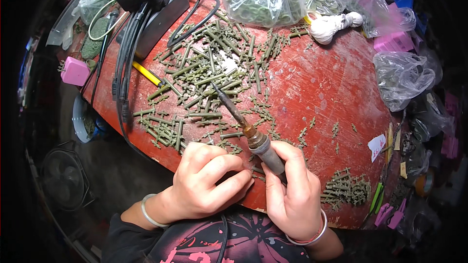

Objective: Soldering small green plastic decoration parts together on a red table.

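Clock reference: 12 points away from the person. Right hand (295,185): grip pinching the soldering iron (258,142), which slants toward 11 o'clock, its tip over the pile of green sticks (185,69) on the red table (321,92). Left hand (207,178), at 9 o'clock from the right: fingers curled; from here I cannot tell whether they pinch anything. Smaller green heap (346,187): 3 o'clock from the right hand.

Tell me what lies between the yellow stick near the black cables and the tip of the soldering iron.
In the head view, heaped green rods lie between the yellow stick and the soldering iron's tip.
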`<control>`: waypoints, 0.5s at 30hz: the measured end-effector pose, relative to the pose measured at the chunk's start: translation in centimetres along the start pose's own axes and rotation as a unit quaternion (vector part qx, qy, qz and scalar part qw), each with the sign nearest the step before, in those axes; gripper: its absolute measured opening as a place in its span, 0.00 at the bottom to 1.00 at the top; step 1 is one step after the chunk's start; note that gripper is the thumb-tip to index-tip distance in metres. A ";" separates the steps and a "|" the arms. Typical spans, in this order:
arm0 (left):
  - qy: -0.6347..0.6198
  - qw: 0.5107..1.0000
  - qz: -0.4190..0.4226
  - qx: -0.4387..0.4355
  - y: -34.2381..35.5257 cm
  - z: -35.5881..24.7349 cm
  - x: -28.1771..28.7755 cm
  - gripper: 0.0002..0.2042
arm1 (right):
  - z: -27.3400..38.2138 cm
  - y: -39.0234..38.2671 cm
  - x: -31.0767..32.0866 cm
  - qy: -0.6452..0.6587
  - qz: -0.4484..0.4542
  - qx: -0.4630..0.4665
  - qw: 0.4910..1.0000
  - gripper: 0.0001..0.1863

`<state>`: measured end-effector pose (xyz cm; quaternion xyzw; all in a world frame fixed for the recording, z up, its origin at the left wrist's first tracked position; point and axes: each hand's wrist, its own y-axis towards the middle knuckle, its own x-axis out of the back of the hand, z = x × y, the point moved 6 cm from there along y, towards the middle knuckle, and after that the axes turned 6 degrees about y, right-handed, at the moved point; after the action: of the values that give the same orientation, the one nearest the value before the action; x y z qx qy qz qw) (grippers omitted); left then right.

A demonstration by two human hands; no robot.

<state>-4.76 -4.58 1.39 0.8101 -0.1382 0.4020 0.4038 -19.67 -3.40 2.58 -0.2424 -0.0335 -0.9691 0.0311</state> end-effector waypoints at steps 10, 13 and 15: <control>0.010 1.000 -0.009 0.011 -0.2 0.1 0.2 0.17 | 0.5 -1.0 1.0 -0.032 -0.059 0.016 0.998 0.17; 0.009 1.000 -0.005 0.014 0.0 0.2 0.1 0.17 | 0.5 -1.9 2.0 -0.021 -0.084 0.011 0.996 0.18; 0.009 1.000 -0.006 0.019 0.2 0.0 0.0 0.14 | 0.0 -2.8 2.6 -0.021 -0.093 0.006 0.995 0.17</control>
<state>-4.87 -4.69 1.45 0.8148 -0.1221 0.4094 0.3918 -22.17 -0.68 3.66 -0.2580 -0.0625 -0.9624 -0.0583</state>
